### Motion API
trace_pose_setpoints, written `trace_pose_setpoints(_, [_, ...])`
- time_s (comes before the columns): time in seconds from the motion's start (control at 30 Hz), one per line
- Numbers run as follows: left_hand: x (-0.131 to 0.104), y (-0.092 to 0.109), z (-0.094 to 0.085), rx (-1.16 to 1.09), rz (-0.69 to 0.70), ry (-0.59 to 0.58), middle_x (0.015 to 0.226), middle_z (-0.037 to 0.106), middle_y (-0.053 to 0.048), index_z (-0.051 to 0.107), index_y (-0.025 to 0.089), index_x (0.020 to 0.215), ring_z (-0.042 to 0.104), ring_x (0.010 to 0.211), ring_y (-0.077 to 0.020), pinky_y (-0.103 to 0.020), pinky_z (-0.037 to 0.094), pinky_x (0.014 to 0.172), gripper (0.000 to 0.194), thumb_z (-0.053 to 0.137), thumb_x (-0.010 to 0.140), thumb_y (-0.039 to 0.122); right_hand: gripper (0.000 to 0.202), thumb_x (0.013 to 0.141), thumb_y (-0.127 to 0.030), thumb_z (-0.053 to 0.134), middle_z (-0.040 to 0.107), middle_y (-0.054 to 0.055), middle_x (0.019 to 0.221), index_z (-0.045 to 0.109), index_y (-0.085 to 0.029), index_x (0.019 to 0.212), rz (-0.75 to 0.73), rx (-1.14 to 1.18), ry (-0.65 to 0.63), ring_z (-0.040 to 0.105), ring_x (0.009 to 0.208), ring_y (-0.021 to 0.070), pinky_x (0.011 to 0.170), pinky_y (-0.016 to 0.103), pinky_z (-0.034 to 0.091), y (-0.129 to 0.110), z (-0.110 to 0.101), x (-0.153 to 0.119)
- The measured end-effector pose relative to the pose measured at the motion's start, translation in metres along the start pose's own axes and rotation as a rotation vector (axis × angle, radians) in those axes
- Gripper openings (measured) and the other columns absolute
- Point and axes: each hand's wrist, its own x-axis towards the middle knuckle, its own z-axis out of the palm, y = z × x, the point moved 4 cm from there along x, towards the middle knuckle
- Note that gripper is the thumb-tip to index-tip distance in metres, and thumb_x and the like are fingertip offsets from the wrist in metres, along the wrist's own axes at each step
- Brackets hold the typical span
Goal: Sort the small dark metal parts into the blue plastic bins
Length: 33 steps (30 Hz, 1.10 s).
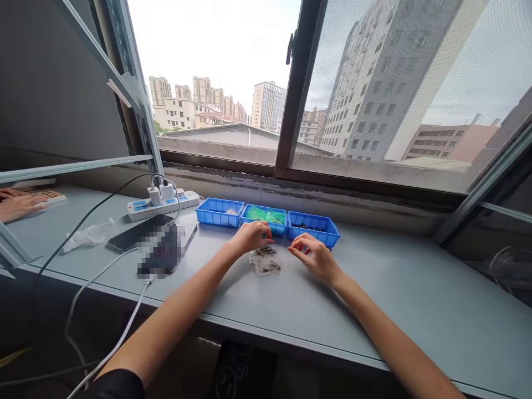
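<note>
My left hand (pixel 251 237) is just in front of the middle blue bin (pixel 276 227), which holds green pieces. Its fingers are curled together above a clear plastic bag (pixel 266 260) of small dark, thin items; what they grip, if anything, is too small to tell. To the right of the bag is my right hand (pixel 313 256), thumb and fingertips pinched, with its contents also unclear. Behind it stands the right blue bin (pixel 330 239) with black pieces. The left blue bin (pixel 218 218) has a few pale pieces inside.
A white power strip (pixel 163 205) with plugs and cables sits at the back left. Near it lie a dark phone (pixel 135 233), a blurred device (pixel 163 249) and crumpled plastic (pixel 89 235). Another person's hand (pixel 20 206) shows at the far left, beyond a metal frame.
</note>
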Motion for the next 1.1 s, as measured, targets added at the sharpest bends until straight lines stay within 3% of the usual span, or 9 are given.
trace_pose_setpoints(0.1, [-0.002, 0.0, 0.0, -0.029, 0.009, 0.017, 0.079, 0.063, 0.0, 0.065, 0.02, 0.067, 0.057, 0.066, -0.0124, -0.02, 0.033, 0.053, 0.025, 0.059, 0.08, 0.041, 0.031, 0.085, -0.042, 0.049, 0.063, 0.005, 0.081, 0.06, -0.02, 0.066, -0.017, -0.007, -0.061, 0.059, 0.067, 0.0162, 0.058, 0.029, 0.046, -0.003, 0.003, 0.0])
trace_pose_setpoints(0.27, [-0.005, -0.005, 0.0, -0.083, 0.015, 0.056, 0.073, 0.06, 0.001, 0.064, 0.019, 0.066, 0.055, 0.062, -0.0115, -0.02, 0.035, 0.053, 0.022, 0.06, 0.078, 0.037, 0.017, 0.075, -0.037, 0.062, 0.065, 0.004, 0.085, 0.063, -0.021, 0.082, -0.065, 0.001, -0.155, 0.06, 0.069, 0.0162, 0.06, 0.029, 0.048, -0.011, 0.009, -0.001])
trace_pose_setpoints(0.5, [-0.005, -0.011, 0.002, -0.14, 0.044, 0.148, 0.065, 0.056, -0.001, 0.063, 0.018, 0.064, 0.053, 0.061, -0.0119, -0.021, 0.039, 0.056, 0.027, 0.052, 0.083, 0.033, 0.03, 0.062, -0.03, 0.073, 0.066, 0.005, 0.091, 0.065, -0.02, 0.09, -0.093, 0.048, -0.217, 0.061, 0.08, 0.02, 0.073, 0.033, 0.048, -0.024, 0.012, -0.001])
trace_pose_setpoints(0.6, [-0.005, -0.009, 0.005, -0.132, 0.026, 0.124, 0.065, 0.056, -0.001, 0.064, 0.017, 0.065, 0.052, 0.059, -0.0118, -0.021, 0.038, 0.056, 0.026, 0.053, 0.083, 0.032, 0.033, 0.058, -0.03, 0.077, 0.066, 0.006, 0.092, 0.067, -0.02, 0.088, -0.093, 0.028, -0.247, 0.061, 0.082, 0.0212, 0.074, 0.034, 0.048, -0.025, 0.015, -0.001])
trace_pose_setpoints(0.77, [-0.004, 0.004, 0.01, -0.181, 0.073, 0.095, 0.063, 0.055, -0.002, 0.062, 0.016, 0.061, 0.051, 0.058, -0.0113, -0.022, 0.038, 0.056, 0.033, 0.049, 0.085, 0.034, 0.016, 0.071, -0.032, 0.069, 0.067, 0.005, 0.089, 0.068, -0.022, 0.083, -0.105, -0.002, -0.247, 0.061, 0.081, 0.0209, 0.075, 0.035, 0.047, -0.022, 0.017, -0.002])
trace_pose_setpoints(1.1, [-0.001, 0.023, 0.008, -0.341, -0.01, 0.061, 0.059, 0.056, -0.003, 0.06, 0.014, 0.056, 0.049, 0.058, -0.0121, -0.024, 0.036, 0.058, 0.046, 0.039, 0.088, 0.039, 0.008, 0.076, -0.028, 0.064, 0.068, 0.004, 0.087, 0.068, -0.022, 0.079, -0.112, 0.011, -0.208, 0.063, 0.081, 0.021, 0.074, 0.034, 0.047, -0.018, 0.02, -0.004])
